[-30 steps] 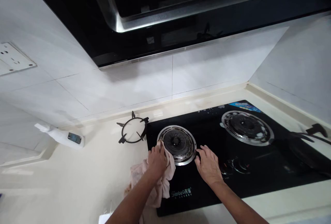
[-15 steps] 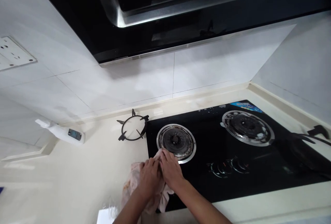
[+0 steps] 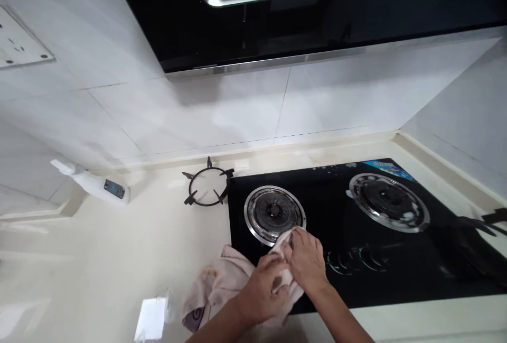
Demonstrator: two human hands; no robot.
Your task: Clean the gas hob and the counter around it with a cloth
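A pale pink cloth (image 3: 227, 282) with a brown stain and a dark printed corner lies bunched over the front left edge of the black glass gas stove (image 3: 328, 189). My right hand (image 3: 307, 258) is closed over one end of it, pressing it at the lower right rim of the left burner (image 3: 274, 213). Just to the left, my left hand (image 3: 263, 287) has its fingers curled around a fold of the same cloth. Some fingertips are hidden in the folds. The right burner (image 3: 388, 202) shows whitish foam patches on its ring.
A black pan support (image 3: 191, 196) sits on the cream counter left of the stove. Further left lies a white spray bottle (image 3: 99, 187) near the wall. Another dark pan support (image 3: 495, 221) is at the far right. The black range hood (image 3: 277, 31) overhangs the back.
Both hands have shifted right along the left burner's front rim with part of the cloth. More of the cloth now trails out to the left. The view has tilted slightly.
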